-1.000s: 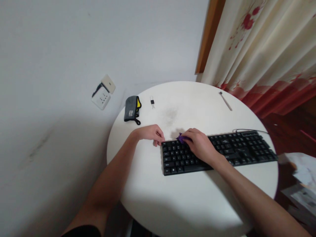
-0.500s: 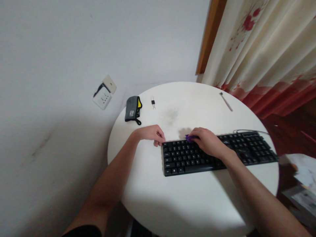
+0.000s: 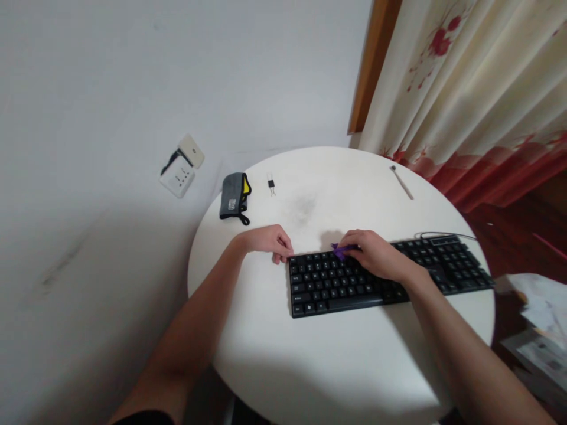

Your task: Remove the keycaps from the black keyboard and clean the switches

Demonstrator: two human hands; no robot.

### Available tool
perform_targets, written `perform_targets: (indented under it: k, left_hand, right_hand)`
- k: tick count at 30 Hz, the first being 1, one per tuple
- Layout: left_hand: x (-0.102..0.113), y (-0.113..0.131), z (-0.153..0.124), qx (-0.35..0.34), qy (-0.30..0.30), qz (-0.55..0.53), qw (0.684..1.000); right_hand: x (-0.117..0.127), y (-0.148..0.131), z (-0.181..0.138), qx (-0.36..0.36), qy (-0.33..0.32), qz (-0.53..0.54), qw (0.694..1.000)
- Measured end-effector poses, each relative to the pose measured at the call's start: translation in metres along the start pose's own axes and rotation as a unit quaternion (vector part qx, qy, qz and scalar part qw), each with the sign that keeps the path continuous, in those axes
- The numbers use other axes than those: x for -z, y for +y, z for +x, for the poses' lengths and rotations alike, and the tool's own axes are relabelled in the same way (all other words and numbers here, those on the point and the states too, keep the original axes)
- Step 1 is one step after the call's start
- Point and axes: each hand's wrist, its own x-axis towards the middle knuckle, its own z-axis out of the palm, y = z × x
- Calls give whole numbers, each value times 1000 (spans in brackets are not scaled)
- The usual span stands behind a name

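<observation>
A black keyboard [image 3: 336, 283] lies across a round white table [image 3: 328, 354]. My left hand [image 3: 270, 241] rests curled at the keyboard's top-left corner, fingertips touching that corner. Over the top key rows, my right hand [image 3: 376, 255] is closed on a small purple object [image 3: 340, 250], pressing it onto the keys. Most of the purple object is hidden by the fingers.
A grey and yellow pouch [image 3: 234, 193] and a small black clip [image 3: 271, 184] lie at the table's back left. A thin grey stick [image 3: 402, 182] lies at the back right. A wall socket [image 3: 181, 167] is on the wall. Curtains [image 3: 465, 88] hang at the right.
My right hand with the purple object has slid rightward along the keyboard's top rows. My left hand has stayed at the keyboard's corner.
</observation>
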Motion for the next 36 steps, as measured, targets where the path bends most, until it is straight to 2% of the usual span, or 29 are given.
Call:
perform_targets:
  k: [4, 7, 15, 24, 31, 36]
  left_hand:
    - [0, 1, 0, 0, 2, -1, 1000]
    - [0, -1, 0, 0, 0, -2, 1000]
    - [0, -4, 2, -3, -1, -4, 1000]
    - [1, -3, 1, -1, 0, 0, 1000]
    - [-1, -1, 0, -2, -3, 10, 1000]
    - [-5, 6, -1, -4, 1, 39, 999]
  right_hand:
    - [19, 22, -11, -75, -5, -30, 997]
    - [22, 26, -13, -100, -5, -38, 994]
    - [-1, 0, 1, -8, 8, -10, 1000]
    - [26, 29, -15, -103, -9, -32, 994]
    - [15, 14, -6, -61, -6, -24, 998]
    - [11, 14, -5, -54, 3, -16, 998]
